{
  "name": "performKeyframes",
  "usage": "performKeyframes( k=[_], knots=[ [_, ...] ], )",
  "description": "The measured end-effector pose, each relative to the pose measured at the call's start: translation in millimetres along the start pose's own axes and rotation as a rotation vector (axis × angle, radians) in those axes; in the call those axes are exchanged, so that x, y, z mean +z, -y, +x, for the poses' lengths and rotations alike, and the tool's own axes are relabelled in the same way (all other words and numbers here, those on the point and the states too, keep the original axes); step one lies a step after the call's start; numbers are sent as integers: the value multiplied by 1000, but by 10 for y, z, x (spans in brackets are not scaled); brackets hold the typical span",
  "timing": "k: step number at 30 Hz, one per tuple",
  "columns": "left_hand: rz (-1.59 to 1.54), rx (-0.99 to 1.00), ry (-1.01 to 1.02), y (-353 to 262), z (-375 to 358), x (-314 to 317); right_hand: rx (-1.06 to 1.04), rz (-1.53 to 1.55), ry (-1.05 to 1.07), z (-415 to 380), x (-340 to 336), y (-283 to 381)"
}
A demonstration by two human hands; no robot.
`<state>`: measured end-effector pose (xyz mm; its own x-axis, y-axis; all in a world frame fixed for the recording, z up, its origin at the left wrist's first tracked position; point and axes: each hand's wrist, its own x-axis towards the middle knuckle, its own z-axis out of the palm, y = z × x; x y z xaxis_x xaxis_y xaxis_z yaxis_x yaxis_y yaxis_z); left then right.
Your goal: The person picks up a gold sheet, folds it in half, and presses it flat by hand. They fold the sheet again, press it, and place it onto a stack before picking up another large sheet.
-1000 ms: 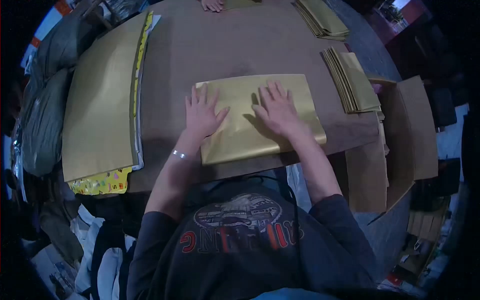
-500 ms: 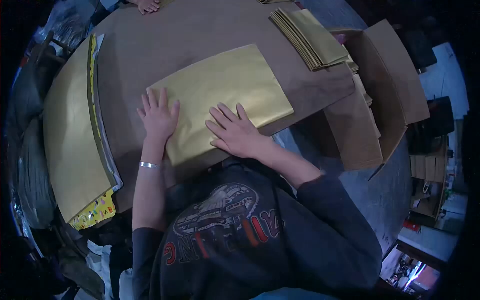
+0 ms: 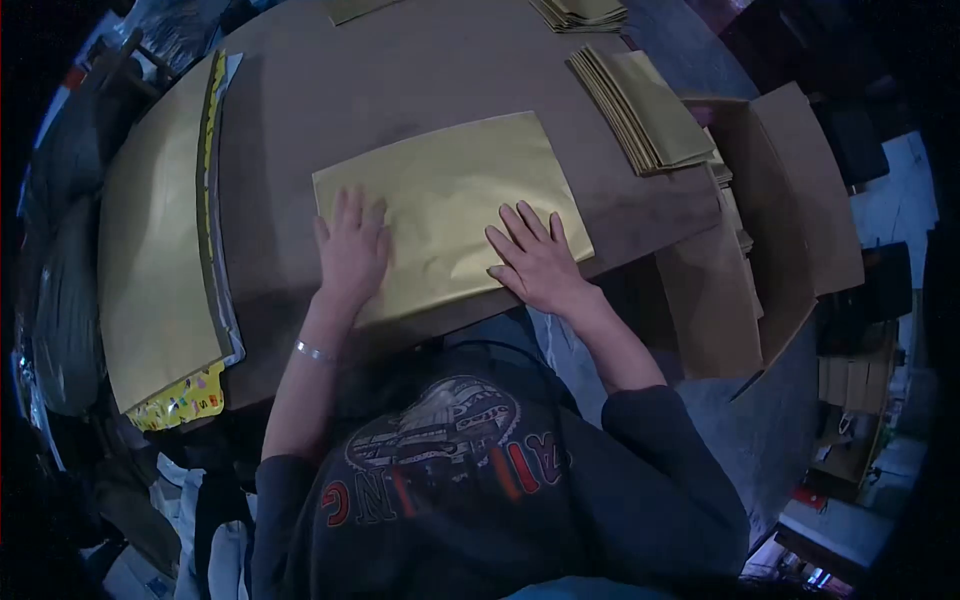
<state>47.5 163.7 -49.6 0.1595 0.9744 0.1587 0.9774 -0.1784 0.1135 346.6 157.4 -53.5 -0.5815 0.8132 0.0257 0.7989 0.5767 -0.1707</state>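
A gold paper sheet [image 3: 455,190], folded or flat, lies on the brown table near its front edge. My left hand [image 3: 354,250] rests on the sheet's left part, fingers stretched out and slightly blurred. On the right part, my right hand [image 3: 540,255] lies palm down with its fingers spread, close to the sheet's front right corner. Neither hand grips anything.
A stack of folded gold paper [image 3: 650,110] sits at the table's right edge, with another stack [image 3: 585,12] behind it. An open cardboard box [image 3: 710,310] stands to the right. Large gold sheets [image 3: 160,240] over yellow printed material [image 3: 180,400] lie at the left.
My right hand has slid rightward across the sheet, and my left hand has shifted slightly right. The view has moved, and the other person's hand at the top no longer shows.
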Motion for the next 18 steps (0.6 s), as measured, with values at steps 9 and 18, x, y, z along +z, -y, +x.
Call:
performKeyframes(
  k=[9, 18],
  knots=[
    [-98, -28, 79, -173, -502, 15, 108, 70, 162, 103, -206, 102],
    [8, -215, 171, -120, -786, -106, -67, -23, 95, 263, 89, 652]
  ],
)
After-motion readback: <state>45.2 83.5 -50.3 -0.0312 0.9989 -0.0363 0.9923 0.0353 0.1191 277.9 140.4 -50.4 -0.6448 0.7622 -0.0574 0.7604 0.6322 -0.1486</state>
